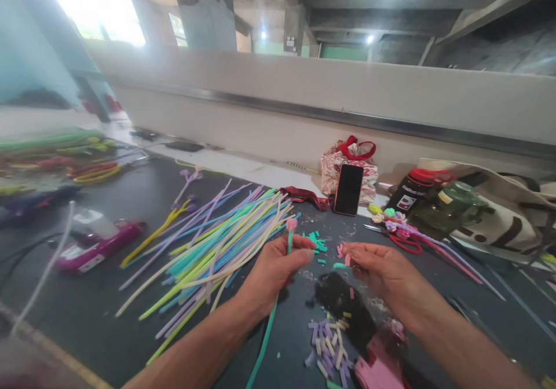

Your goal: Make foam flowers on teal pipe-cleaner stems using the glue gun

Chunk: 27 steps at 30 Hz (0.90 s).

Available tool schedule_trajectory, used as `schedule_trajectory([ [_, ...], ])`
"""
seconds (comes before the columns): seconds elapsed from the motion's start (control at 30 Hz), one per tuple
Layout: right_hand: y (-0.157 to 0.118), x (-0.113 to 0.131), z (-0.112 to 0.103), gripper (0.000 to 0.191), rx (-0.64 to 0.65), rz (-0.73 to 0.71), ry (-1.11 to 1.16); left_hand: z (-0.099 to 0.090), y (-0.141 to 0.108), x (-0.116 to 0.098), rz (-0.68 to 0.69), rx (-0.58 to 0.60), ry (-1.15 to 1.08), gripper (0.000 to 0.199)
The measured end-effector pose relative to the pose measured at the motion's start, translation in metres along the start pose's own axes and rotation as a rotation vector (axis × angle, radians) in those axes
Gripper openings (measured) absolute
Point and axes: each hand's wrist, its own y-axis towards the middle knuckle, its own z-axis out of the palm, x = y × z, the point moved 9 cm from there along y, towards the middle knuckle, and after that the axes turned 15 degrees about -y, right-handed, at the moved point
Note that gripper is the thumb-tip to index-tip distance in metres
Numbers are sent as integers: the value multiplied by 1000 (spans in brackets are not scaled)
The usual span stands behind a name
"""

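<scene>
My left hand is closed around a teal pipe cleaner, whose top end carries a small pink tuft. The stem's lower part hangs down toward the table's front. To the right, my right hand pinches a short pink piece between thumb and fingers. A short teal piece shows just by those fingertips; whether it is held too I cannot tell. Between and beyond the hands lies a small pile of cut teal pieces. Purple and cream pieces are heaped nearer to me.
Long pastel pipe cleaners fan out at left, beside a purple glue gun. A pink glue gun lies at front right. A phone leans against a patterned bag. Bottles, scissors and finished flowers sit right.
</scene>
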Motion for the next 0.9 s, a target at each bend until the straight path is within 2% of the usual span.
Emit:
schedule_trajectory([
  [0.1, 0, 2, 4, 18, 10, 3, -4, 10, -2, 5, 2, 102, 88, 24],
  [0.27, -3, 5, 12, 17, 46, 9, -11, 15, -4, 9, 18, 147, 167, 30],
  [0.53, -1, 5, 23, 19, 93, -5, -31, 16, -4, 16, -28, 143, 156, 25],
  [0.7, 0, 6, 29, 19, 102, 9, -24, 14, -5, 17, -53, 93, 144, 22],
  [0.8, 1, 7, 27, 20, 82, -10, -46, 13, -5, 16, -45, 69, 161, 19],
  [0.9, 4, 7, 14, 20, 11, -49, -82, 11, -4, 18, -72, 46, 196, 16],
])
